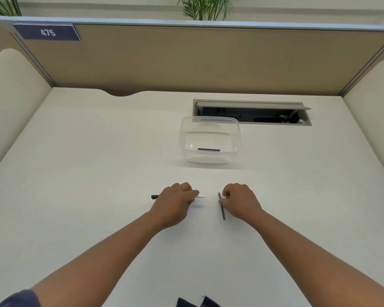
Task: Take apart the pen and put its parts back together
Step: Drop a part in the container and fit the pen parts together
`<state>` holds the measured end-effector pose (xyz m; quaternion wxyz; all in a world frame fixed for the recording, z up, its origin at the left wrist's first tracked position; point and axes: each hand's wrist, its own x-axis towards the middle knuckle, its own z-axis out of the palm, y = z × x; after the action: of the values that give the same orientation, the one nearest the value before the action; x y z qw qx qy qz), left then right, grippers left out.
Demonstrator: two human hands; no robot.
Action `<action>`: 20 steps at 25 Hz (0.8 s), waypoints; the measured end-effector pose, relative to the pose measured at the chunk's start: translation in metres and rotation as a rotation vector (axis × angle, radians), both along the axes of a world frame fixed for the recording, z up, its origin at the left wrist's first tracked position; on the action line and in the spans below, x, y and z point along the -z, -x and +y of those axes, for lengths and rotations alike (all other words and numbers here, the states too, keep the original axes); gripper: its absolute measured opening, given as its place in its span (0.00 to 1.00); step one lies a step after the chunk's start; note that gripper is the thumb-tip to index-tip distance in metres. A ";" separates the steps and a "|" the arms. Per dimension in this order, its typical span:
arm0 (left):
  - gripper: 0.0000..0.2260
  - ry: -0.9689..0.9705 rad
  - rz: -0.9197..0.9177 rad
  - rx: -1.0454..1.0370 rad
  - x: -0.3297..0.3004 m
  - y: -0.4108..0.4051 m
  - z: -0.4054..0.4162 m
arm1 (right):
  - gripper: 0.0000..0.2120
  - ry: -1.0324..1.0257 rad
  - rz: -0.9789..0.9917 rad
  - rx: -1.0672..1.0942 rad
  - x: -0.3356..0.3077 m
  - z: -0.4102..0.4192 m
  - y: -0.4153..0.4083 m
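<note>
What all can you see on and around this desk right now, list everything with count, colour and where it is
pen body: 1, black end and white tip showing, in the left hand, level with the desk
dark tube: 1, dark grey, in the right hand, pointing toward and away from the person
clear container: 1, transparent, middle of the desk beyond the hands
dark stick: 1, dark, inside the container
cable hatch: 1, grey, lid open, set in the desk behind the container
desk: 1, white
number sign: 1, blue, reads 475, partition top left
plants: 2, green, behind the partition
left hand: 1, closed on the pen body
right hand: 1, pinching the dark tube
</note>
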<state>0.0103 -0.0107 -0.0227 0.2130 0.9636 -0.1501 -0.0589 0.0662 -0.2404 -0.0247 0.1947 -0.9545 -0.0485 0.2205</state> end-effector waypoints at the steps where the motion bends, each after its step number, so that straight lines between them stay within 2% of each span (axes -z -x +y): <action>1: 0.14 0.005 0.006 -0.007 0.000 0.003 -0.001 | 0.05 0.011 0.006 0.005 0.003 0.001 0.004; 5: 0.14 0.023 0.037 -0.032 0.000 0.018 -0.001 | 0.02 0.016 0.013 0.009 0.010 0.005 0.016; 11: 0.13 0.069 0.053 -0.076 -0.003 0.030 -0.002 | 0.08 -0.039 0.047 0.044 0.008 0.006 0.026; 16: 0.13 0.152 0.085 -0.124 -0.006 0.036 -0.006 | 0.05 -0.396 0.101 0.267 -0.007 0.005 0.031; 20: 0.14 0.234 0.092 -0.175 -0.012 0.036 -0.010 | 0.03 -0.604 0.097 0.413 -0.024 0.004 0.033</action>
<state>-0.0262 -0.0209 -0.0103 0.3349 0.9379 -0.0616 -0.0663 0.0335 -0.2360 -0.0008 0.5101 -0.8321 0.0915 0.1975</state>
